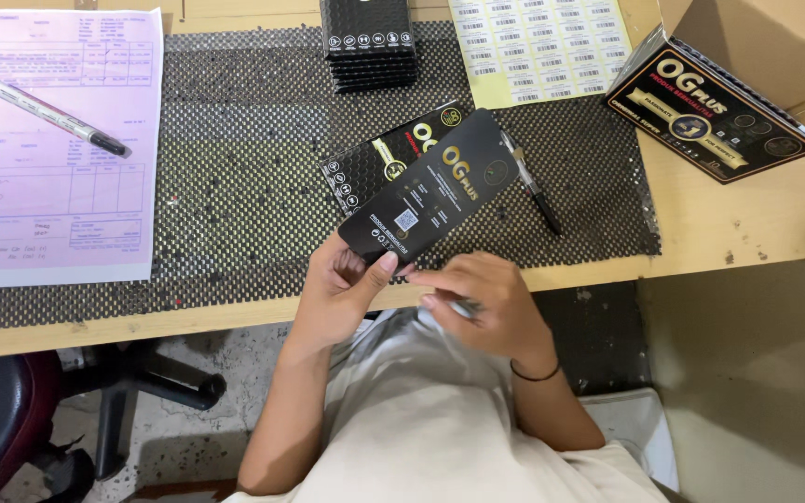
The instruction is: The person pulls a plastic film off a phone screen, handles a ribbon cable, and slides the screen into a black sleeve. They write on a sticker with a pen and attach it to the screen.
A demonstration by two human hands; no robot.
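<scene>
Black flat packet (435, 186) with gold lettering is held just above the near edge of the table (747, 224), tilted so that its long side runs up and to the right; the left hand (347, 284) grips its lower end, thumb pressed on the printed face and fingers curled behind it; the right hand (477, 303) sits just beside, fingers closed in a pinch on something small and pale at the packet's bottom corner, though what it is I cannot tell; a dark band circles that wrist; as I judge it, this packet is mid-handling and not yet laid down, so the work on it is unfinished; directly beneath the held packet a second black packet (379, 163) lies flat on the dark mesh mat (235, 186), partly covered; a black pen (533, 186) lies just to the right of both, touching neither hand; farther back stands a neat stack of black packets (368, 47), which suggests a good many are in the batch, though whether that stack is finished or waiting cannot be told; beside it lies a yellow sheet of small barcode labels (538, 47), with many labels still on it; at the far right an open cardboard box (715, 112) with a black printed face stands well apart from the hands; far left, a pink form (48, 149) carries a marker pen (56, 116).
</scene>
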